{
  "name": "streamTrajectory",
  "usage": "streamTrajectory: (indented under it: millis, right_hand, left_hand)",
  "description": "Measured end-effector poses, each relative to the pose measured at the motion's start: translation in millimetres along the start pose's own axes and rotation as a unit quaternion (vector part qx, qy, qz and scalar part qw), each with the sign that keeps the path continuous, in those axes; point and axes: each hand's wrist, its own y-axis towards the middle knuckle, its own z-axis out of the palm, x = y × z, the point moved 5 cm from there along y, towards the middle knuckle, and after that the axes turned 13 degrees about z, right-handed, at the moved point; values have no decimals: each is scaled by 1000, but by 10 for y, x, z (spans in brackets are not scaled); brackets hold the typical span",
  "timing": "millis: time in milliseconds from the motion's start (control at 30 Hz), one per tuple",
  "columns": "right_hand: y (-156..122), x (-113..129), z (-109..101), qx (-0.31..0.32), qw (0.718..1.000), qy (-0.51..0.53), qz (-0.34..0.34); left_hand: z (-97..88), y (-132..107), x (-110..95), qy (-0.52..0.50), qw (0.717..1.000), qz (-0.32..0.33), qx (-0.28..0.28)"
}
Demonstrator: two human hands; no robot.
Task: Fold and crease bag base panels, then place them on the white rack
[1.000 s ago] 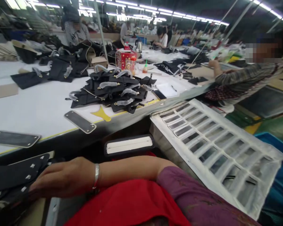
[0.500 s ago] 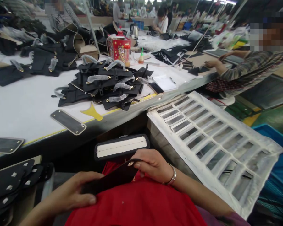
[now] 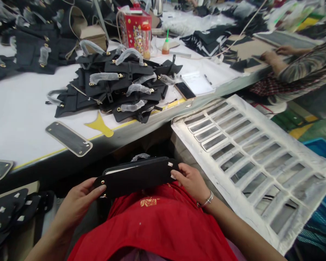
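A long black leather-like panel (image 3: pixel 138 179) with rounded ends is stretched level between my hands. My left hand (image 3: pixel 80 197) pinches its left end, where small gold studs show. At the other end, beside white tape squares, my right hand (image 3: pixel 191 181) grips it between thumb and fingers. Directly behind the panel is a black handbag (image 3: pixel 163 159) with its pale side partly covered; a wrapped handle (image 3: pixel 140 156) pokes up beyond it. Whether panel and bag touch, I cannot tell. My red apron (image 3: pixel 152 232) lies just beneath.
Black bags with wrapped handles (image 3: pixel 130 78) are piled on the white table (image 3: pixel 21 119). A studded panel (image 3: pixel 69 139) and a yellow piece (image 3: pixel 100 125) lie near its edge. At right stands a slotted white rack (image 3: pixel 250 152); at left are taped black panels (image 3: pixel 5 214). A co-worker's hands (image 3: pixel 271 58) are farther back.
The panel has turned from slanted and edge-on to level, its broad face showing and covering much of the bag's pale side. My left hand has risen to its end. The view has tilted down.
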Motion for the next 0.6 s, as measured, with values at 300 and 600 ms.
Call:
streamTrajectory:
  millis: [300,600]
  right_hand:
    - [239,36,-10,-17,993,-114,-29]
    - [306,-18,-16,3,995,-97,-9]
  left_hand:
    - [-78,181,-37,131,990,12,-40]
    - [-97,192,178,152,986,-60,-24]
